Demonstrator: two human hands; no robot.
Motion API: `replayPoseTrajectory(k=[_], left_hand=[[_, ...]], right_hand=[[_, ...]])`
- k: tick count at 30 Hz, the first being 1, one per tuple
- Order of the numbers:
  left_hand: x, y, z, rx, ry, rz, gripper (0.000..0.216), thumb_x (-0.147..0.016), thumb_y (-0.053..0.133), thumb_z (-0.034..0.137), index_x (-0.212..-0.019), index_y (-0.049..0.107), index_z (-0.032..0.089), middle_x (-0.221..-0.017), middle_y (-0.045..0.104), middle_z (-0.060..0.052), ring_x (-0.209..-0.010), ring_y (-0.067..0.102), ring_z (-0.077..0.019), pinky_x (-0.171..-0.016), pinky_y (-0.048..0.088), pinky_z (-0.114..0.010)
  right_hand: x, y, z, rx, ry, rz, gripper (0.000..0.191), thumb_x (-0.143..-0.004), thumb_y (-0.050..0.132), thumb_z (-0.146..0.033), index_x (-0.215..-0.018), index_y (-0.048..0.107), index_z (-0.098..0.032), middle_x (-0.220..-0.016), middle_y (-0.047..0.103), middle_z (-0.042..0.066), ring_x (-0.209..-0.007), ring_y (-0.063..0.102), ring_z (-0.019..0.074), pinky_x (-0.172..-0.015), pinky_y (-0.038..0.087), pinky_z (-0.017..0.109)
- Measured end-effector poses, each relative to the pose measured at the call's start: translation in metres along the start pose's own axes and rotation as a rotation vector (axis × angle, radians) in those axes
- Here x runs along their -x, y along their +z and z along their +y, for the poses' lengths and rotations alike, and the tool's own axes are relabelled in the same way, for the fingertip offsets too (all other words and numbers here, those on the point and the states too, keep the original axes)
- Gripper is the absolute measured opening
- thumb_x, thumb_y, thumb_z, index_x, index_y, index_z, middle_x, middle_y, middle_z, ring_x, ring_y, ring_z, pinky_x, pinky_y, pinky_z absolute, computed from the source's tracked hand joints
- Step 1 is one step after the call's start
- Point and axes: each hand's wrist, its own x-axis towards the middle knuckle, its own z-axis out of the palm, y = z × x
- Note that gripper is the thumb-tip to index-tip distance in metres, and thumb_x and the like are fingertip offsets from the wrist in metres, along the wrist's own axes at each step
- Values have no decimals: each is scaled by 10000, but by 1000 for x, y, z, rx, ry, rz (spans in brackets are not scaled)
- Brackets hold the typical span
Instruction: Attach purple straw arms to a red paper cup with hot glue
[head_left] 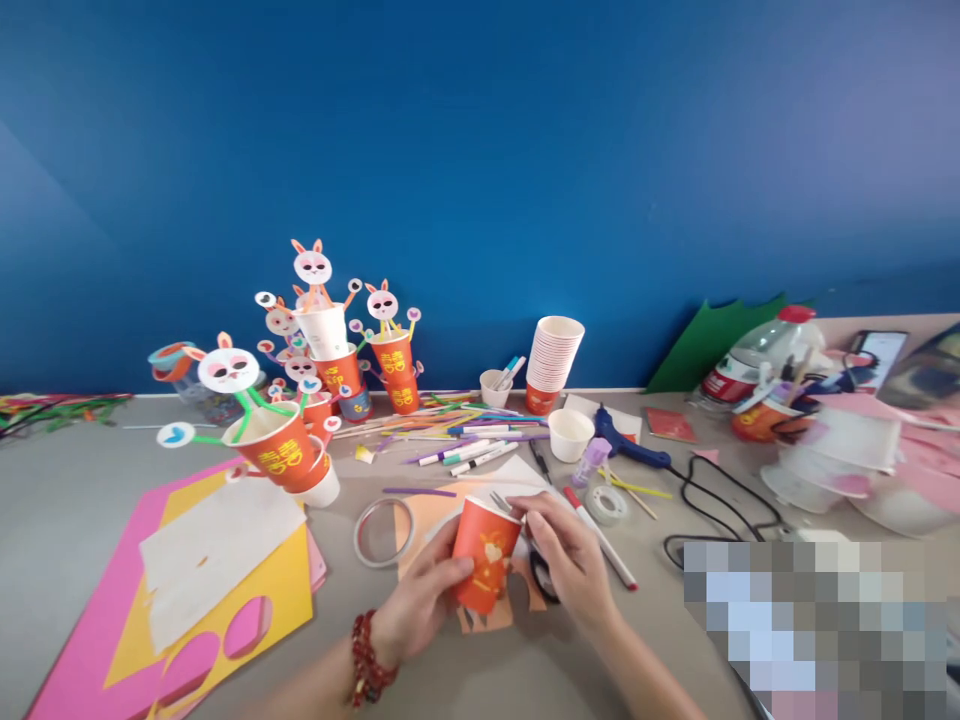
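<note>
Orange paper cup (484, 555) is sitting in your hands at the near middle of the table (75, 480), tilted a little with its open rim leaning up and away from you. Your left hand (424, 600), a red bead bracelet (367, 660) at its wrist, is closing around the cup's body from the left, probably to steady it. Your right hand (566, 555) is curling its fingers at the rim on the other side. Scissors (541, 582) are showing partly beneath that hand, blades pointing past the rim; whether the hand is gripping them cannot be told. A ring of tape (384, 532) is lying just left of the cup, within easy reach. Finished rabbit cups (277, 450) are standing farther back on the left, out of the way, with markers (472, 452) and a stack of white cups (553, 355) behind.
</note>
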Motion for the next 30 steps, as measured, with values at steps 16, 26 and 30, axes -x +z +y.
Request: replayPoseTrajectory(k=[16,26,30], left_hand=[[1,-5,-8,-17,-27,-26,525,-821,725,334,-1309,572,216,-1289,632,-124,-1209,570,-314,-1020,432,-434],[2,-13,-15,-225,116,-25,621,-820,733,291,-1377,460,280,-1375,549,-92,-1279,496,-297,-1074,399,-447],[1,-12,-13,-266,146,11,582,-816,734,288,-1341,484,273,-1351,568,-84,-1253,520,-281,-1057,420,-429]], right_hand=[[2,6,4,-36,-23,-145,230,-985,500,-248,-1006,727,-219,-886,695,63,-842,656,197,-771,497,310],[5,7,-2,-48,-99,-180,212,-973,505,-206,-1076,689,-229,-967,680,74,-938,631,204,-819,496,326],[7,8,-2,-49,-95,-187,211,-974,503,-207,-1082,682,-233,-979,680,76,-962,628,212,-840,495,338]])
